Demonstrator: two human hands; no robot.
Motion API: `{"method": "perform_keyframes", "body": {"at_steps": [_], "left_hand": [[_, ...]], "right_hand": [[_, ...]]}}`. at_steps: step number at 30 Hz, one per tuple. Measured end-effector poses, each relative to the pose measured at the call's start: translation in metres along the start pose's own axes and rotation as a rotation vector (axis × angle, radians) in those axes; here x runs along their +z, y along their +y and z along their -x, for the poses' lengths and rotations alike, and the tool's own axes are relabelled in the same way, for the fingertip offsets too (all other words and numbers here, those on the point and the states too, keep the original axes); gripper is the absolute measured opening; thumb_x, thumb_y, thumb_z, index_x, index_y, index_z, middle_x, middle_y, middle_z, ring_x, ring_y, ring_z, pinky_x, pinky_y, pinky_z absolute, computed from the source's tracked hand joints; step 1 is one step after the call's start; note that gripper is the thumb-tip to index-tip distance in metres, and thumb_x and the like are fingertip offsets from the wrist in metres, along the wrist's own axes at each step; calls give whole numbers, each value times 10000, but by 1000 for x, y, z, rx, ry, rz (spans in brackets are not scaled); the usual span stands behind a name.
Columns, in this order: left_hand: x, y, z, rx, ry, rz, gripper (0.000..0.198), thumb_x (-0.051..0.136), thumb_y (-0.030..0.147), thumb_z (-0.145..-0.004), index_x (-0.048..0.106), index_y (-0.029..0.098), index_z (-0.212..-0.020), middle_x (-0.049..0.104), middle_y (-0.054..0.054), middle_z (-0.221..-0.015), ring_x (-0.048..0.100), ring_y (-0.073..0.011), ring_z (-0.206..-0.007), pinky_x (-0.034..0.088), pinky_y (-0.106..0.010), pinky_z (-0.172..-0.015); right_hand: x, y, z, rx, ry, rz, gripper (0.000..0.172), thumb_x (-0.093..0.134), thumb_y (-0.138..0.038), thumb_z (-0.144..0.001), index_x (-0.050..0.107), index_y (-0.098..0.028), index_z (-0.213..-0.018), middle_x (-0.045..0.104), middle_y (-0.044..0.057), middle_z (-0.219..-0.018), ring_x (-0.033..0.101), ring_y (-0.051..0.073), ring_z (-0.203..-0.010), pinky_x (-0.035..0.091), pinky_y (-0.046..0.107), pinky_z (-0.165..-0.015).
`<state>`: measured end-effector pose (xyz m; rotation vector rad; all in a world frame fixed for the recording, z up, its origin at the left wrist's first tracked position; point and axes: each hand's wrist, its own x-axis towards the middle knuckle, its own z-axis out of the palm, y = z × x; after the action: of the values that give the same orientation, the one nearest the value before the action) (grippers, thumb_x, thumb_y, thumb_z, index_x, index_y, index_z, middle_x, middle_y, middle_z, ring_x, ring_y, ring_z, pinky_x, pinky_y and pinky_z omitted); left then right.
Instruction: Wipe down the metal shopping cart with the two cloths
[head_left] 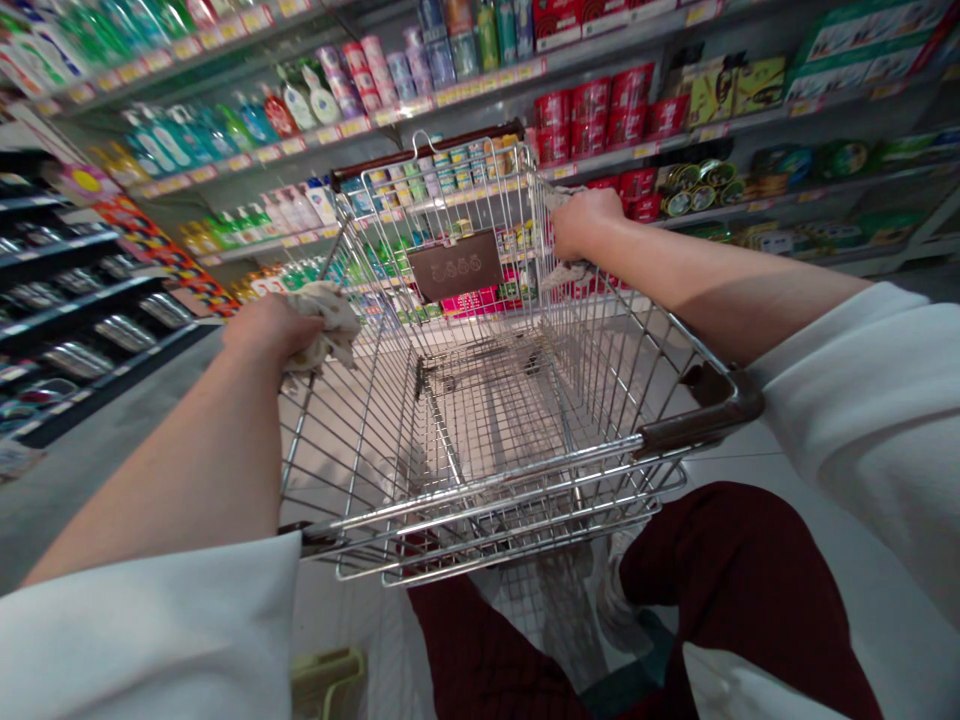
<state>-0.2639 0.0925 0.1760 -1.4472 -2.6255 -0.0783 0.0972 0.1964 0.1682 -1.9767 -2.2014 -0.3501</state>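
A wire shopping cart (pixel 487 480) with brown plastic corners stands right in front of me, its basket bare down to the mesh. My left hand (pixel 270 330) is closed around a crumpled, pale patterned cloth (pixel 324 325) at the cart's left top rail. On the far right side, my right hand (pixel 589 222) wraps over the rail with a light cloth (pixel 564 275) showing above and below it. Its fingertips are hidden behind the wire. A brown plate (pixel 456 264) hangs on the cart's far end.
Shelves (pixel 472 95) of bottles, tubs and boxes run across behind the cart. Red tubs (pixel 592 112) stand on the right part. Darker racks (pixel 82 340) hold metal ware at left. A yellow-green plastic object (pixel 328 683) is on the floor by my leg.
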Motion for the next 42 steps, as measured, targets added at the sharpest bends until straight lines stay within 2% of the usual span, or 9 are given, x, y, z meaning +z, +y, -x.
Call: {"method": "perform_keyframes", "body": {"at_steps": [8,12,17,23,28,32,36,42], "left_hand": [[0,-1,-1,12,-6,-6,591,588,439,-820,609,34,-1249,642,-227,-1285,631,-340,-1117,531,-446,-920],[2,-2,-1,15,-5,-9,592,574,431,-822,604,35,-1260,633,-231,-1295,628,-346,-1117,530,-429,-900],[3,-2,-3,34,-11,-37,599,553,448,-828,609,34,-1258,643,-233,-1276,636,-353,-1094,532,-419,-871],[1,-1,-1,26,1,-60,611,541,459,-831,610,29,-1260,650,-234,-1272,638,-347,-1087,532,-392,-846],[3,-2,-4,25,-8,-71,624,529,470,-836,601,49,-1291,648,-218,-1282,643,-341,-1082,530,-382,-848],[4,-3,-5,10,-6,-57,608,529,457,-838,600,56,-1290,650,-215,-1278,646,-337,-1076,533,-383,-839],[4,-4,-7,38,-3,-38,558,565,417,-828,618,30,-1226,657,-227,-1242,653,-327,-1018,527,-384,-807],[13,-12,-24,65,-7,-20,569,655,391,-729,623,10,-1151,662,-256,-1190,636,-324,-994,514,-391,-784]], "right_hand": [[-2,0,1,-12,4,117,667,572,-438,-887,587,197,-1090,589,316,-1240,538,367,-1231,419,417,-934],[-2,0,0,-5,7,116,628,614,-393,-883,585,185,-1128,593,327,-1231,552,366,-1221,427,421,-930],[-1,0,0,-6,5,35,627,627,-403,-906,591,158,-1184,563,342,-1292,513,411,-1267,397,502,-972],[-1,1,2,-1,0,10,509,651,-256,-904,589,100,-1263,540,337,-1343,502,433,-1285,399,533,-998],[-4,0,6,-4,-8,23,469,629,-203,-898,597,69,-1279,547,328,-1344,513,443,-1277,415,547,-992],[-5,-1,7,1,-12,42,478,638,-199,-884,597,44,-1294,558,309,-1342,521,427,-1272,418,521,-994],[-5,0,4,18,-36,16,514,596,-226,-911,546,98,-1307,534,293,-1370,476,410,-1305,377,501,-1022],[-6,7,-1,4,-109,-83,577,654,-239,-875,528,89,-1332,506,303,-1407,478,391,-1311,354,504,-1067]]}}
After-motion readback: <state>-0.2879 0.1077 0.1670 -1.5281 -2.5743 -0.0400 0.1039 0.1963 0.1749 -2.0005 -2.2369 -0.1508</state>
